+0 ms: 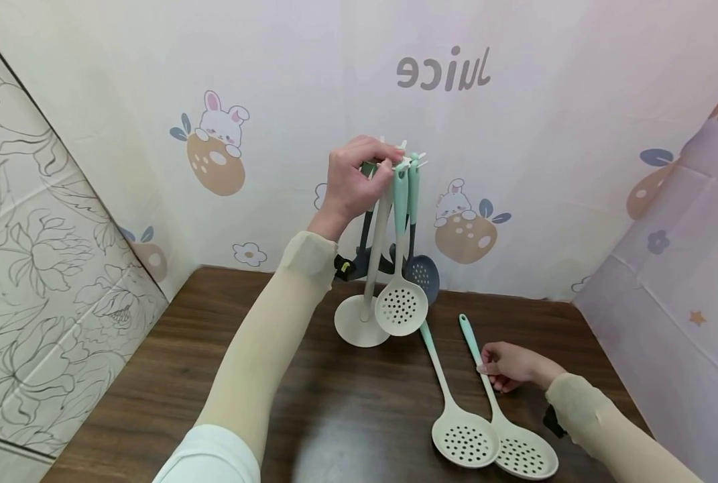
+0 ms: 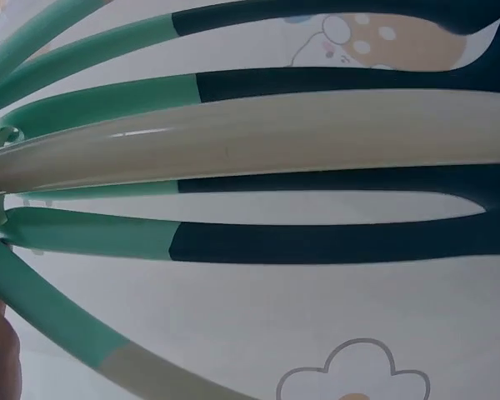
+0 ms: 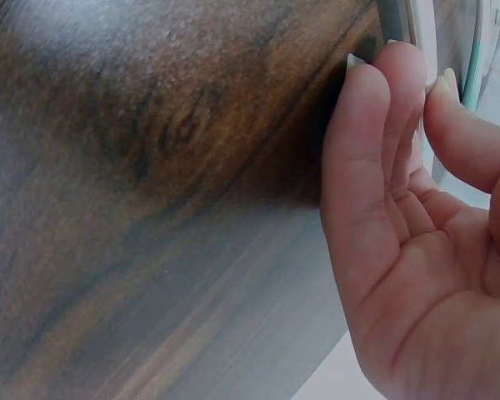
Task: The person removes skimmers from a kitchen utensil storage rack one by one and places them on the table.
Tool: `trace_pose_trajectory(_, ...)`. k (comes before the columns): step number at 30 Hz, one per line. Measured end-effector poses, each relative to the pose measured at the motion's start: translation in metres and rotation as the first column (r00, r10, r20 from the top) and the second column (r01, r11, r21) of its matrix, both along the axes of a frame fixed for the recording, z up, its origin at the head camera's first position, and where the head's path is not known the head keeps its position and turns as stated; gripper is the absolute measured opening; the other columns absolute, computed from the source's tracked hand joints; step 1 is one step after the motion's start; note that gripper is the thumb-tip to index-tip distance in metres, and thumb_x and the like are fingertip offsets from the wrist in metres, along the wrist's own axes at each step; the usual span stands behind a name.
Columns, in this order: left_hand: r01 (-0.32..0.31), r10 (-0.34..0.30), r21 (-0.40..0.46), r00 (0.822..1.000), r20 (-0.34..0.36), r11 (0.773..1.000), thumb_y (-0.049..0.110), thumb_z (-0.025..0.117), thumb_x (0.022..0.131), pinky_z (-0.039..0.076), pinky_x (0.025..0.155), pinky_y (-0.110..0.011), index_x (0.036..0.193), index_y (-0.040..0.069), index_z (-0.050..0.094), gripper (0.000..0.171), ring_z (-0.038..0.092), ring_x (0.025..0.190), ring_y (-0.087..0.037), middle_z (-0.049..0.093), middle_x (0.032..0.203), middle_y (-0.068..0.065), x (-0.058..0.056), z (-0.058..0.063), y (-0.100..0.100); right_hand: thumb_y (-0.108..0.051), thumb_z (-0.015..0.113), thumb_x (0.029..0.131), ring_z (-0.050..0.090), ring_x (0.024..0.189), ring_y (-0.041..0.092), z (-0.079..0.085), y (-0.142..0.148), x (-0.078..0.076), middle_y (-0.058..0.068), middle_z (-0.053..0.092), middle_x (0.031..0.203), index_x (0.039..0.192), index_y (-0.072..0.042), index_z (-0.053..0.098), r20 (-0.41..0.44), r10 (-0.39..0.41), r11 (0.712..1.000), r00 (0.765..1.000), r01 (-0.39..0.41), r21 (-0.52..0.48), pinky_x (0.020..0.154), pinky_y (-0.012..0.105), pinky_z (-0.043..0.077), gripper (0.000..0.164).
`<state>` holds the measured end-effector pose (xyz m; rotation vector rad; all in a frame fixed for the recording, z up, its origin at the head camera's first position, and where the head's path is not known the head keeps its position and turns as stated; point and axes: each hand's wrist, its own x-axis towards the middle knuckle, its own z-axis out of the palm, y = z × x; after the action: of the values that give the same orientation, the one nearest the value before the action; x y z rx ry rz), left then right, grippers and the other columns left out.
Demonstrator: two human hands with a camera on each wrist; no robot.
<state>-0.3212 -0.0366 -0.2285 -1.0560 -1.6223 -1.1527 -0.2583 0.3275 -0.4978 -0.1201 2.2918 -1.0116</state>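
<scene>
A cream utensil stand point(image 1: 375, 268) with a round base rises at the back of the table. My left hand point(image 1: 361, 174) grips its top, thumb and fingers around the hook ring. From the hooks hang a small cream skimmer point(image 1: 399, 258) with a mint handle and several dark utensils, among them a dark skimmer point(image 1: 425, 275). My right hand point(image 1: 509, 365) pinches the handle of a large cream skimmer point(image 1: 523, 453) lying on the table. Beside it, a second large cream skimmer point(image 1: 446, 389) lies with its head overlapping the first. In the left wrist view, dark stems point(image 2: 333, 242) flank the cream pole.
The dark wooden table point(image 1: 334, 409) meets a printed curtain point(image 1: 310, 80) at the back. More patterned curtain point(image 1: 696, 255) closes off the right side, and a floral panel point(image 1: 51, 268) stands at the left.
</scene>
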Motion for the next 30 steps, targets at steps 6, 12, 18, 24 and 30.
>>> trace_pose_trajectory(6, 0.067, -0.067, 0.029, 0.998, -0.007, 0.997, -0.006, 0.049, 0.077, 0.05, 0.075, -0.025, 0.078, -0.011, 0.07, 0.021, 0.07, 0.084, -0.036, 0.072, 0.082, -0.022, -0.003, 0.0, 0.001, -0.016, 0.064, 0.098, 0.058, 0.058, 0.02, 0.0, 0.0, 0.003, 0.011, 0.058, 0.073, 0.094, -0.002, 0.052, 0.002, 0.003, 1.0, 1.0, -0.003, -0.009, 0.054, 0.034, 0.052, 0.019)
trace_pose_trajectory(12, 0.067, -0.065, 0.057, 0.997, -0.045, 0.996, -0.008, 0.048, 0.077, 0.05, 0.077, -0.026, 0.078, -0.011, 0.067, 0.019, 0.069, 0.083, -0.036, 0.071, 0.081, -0.022, -0.005, -0.002, 0.005, -0.015, 0.064, 0.098, 0.058, 0.058, 0.02, 0.001, -0.001, 0.005, 0.012, 0.058, 0.073, 0.094, -0.002, 0.051, -0.006, -0.005, 1.0, 1.0, 0.005, -0.005, 0.054, 0.035, 0.052, 0.019)
trace_pose_trajectory(18, 0.057, -0.051, 0.083, 0.996, -0.069, 0.995, -0.01, 0.048, 0.074, 0.049, 0.075, -0.027, 0.075, -0.009, 0.067, 0.018, 0.068, 0.081, -0.035, 0.069, 0.078, -0.02, -0.006, -0.006, 0.004, -0.016, 0.064, 0.098, 0.059, 0.059, 0.021, -0.002, -0.003, 0.005, 0.011, 0.058, 0.074, 0.095, -0.003, 0.053, -0.038, 0.002, 1.0, 0.999, -0.001, 0.017, 0.054, 0.034, 0.05, 0.018)
trace_pose_trajectory(24, 0.046, -0.037, 0.096, 0.995, -0.091, 0.994, -0.01, 0.048, 0.074, 0.05, 0.075, -0.027, 0.075, -0.009, 0.066, 0.018, 0.068, 0.08, -0.037, 0.069, 0.076, -0.021, -0.007, -0.007, 0.003, -0.019, 0.065, 0.097, 0.055, 0.059, 0.018, 0.009, -0.01, 0.005, 0.005, 0.057, 0.071, 0.088, -0.008, 0.059, -0.232, 0.165, 0.956, 0.959, -0.098, 0.278, 0.054, 0.033, 0.046, 0.016)
trace_pose_trajectory(30, 0.061, -0.05, 0.108, 0.994, -0.098, 0.992, -0.011, 0.048, 0.074, 0.05, 0.077, -0.028, 0.074, -0.009, 0.066, 0.018, 0.068, 0.079, -0.036, 0.069, 0.076, -0.021, -0.007, -0.005, 0.008, -0.021, 0.063, 0.099, 0.05, 0.06, 0.015, 0.044, -0.013, 0.0, -0.001, 0.056, 0.07, 0.093, -0.009, 0.065, -0.425, 0.285, 0.913, 0.859, -0.108, 0.394, 0.053, 0.033, 0.042, 0.014)
